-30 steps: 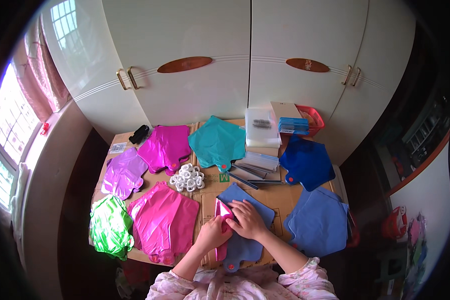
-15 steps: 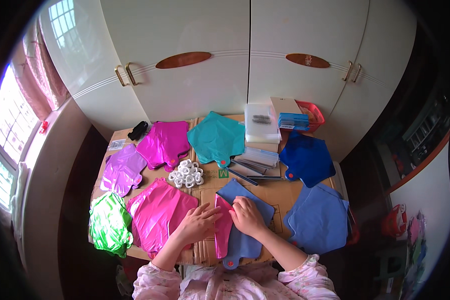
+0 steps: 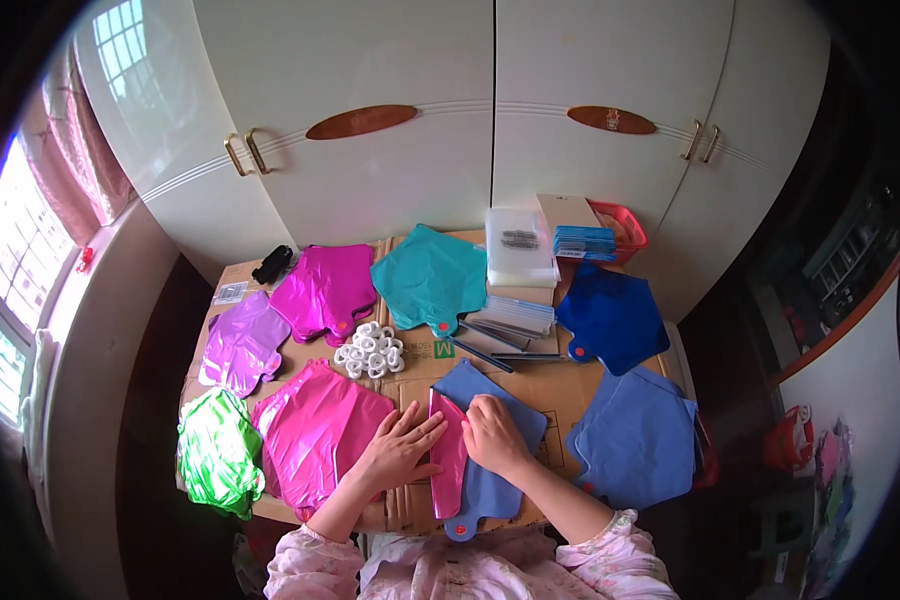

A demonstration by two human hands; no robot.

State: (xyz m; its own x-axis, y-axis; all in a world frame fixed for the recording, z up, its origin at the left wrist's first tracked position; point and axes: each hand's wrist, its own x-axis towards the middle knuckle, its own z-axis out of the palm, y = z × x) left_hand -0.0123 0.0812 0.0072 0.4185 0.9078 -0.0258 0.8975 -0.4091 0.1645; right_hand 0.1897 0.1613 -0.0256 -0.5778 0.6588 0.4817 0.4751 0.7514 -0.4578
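Observation:
A flat blue foil balloon (image 3: pixel 490 485) with a red-dotted tab lies in front of me. On its left part rests a folded pink foil balloon (image 3: pixel 448 480), narrow and shiny. My left hand (image 3: pixel 398 447) lies over the pink fold's left edge, fingers stretched and apart, palm low. Curled at the fold's right edge is my right hand (image 3: pixel 493 437), its fingertips pinched together there and partly hidden. Just left of my left hand is a stack of flat pink foil balloons (image 3: pixel 315 430); right of my right arm lies a blue stack (image 3: pixel 638 435).
Green (image 3: pixel 218 450), lilac (image 3: pixel 242 340), magenta (image 3: pixel 322 290), teal (image 3: pixel 430 280) and dark blue (image 3: pixel 613 315) foil pieces surround the cardboard (image 3: pixel 410 375). White rings (image 3: pixel 370 350) sit mid-table. Clear sleeves (image 3: pixel 520 245), blue-edged cards (image 3: pixel 583 243) and a red basket (image 3: pixel 625 228) stand behind.
My left hand's fingers have spread and flattened onto the pink fold. The right hand stays at the fold's right edge, its fingers slightly more curled.

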